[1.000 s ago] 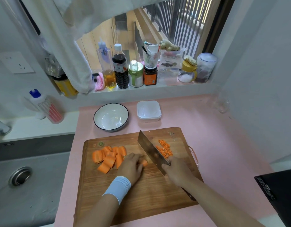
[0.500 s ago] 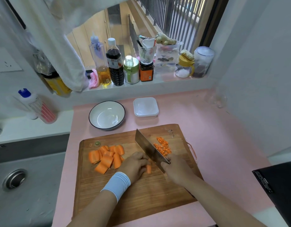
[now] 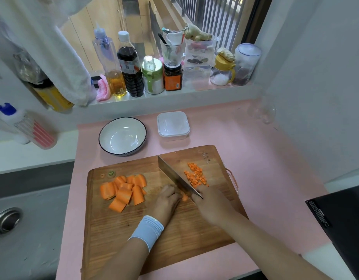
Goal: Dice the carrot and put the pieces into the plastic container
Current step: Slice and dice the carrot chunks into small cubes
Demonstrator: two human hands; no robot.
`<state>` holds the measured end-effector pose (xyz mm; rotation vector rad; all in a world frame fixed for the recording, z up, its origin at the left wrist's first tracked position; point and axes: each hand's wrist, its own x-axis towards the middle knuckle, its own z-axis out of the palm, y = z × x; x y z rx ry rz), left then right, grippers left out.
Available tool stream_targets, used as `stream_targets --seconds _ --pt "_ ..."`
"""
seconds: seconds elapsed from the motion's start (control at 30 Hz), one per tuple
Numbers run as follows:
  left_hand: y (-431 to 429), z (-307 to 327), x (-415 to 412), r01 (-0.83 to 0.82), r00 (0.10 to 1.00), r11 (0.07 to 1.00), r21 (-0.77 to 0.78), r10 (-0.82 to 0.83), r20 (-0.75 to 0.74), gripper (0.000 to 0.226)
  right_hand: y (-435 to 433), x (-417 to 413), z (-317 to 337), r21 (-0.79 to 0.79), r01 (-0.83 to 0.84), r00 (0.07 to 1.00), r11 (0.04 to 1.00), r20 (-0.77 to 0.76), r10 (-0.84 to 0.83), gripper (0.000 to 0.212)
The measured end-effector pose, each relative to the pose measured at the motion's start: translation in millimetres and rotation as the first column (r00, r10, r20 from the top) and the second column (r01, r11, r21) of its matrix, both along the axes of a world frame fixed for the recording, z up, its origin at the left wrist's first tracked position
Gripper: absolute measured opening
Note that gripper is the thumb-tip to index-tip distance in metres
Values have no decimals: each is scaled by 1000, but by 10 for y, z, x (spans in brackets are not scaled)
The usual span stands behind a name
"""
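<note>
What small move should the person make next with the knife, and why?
Probably another chop: the left hand holds a small carrot piece beside the cleaver in the right hand, larger slices wait, and the plastic container is empty.

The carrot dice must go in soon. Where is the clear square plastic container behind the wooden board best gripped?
I'd pinch two opposite side walls of the clear square plastic container just under its flared rim, coming from above and its right: it stands upright, and the white dark-rimmed bowl sits to its left.
</note>
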<state>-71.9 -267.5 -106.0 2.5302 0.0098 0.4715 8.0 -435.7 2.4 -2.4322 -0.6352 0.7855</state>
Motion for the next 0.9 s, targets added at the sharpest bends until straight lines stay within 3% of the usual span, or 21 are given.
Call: stream_targets --seconds 0.3,0.9 --pt "-19 -34 -1 -8 997 999 -41 11 70 24 -73 -86 96 -48 -26 994 999 103 31 28" --pt "12 111 30 0 1000 999 -37 0 -7 26 -48 -121 35 -76 -80 995 994 55 85 21"
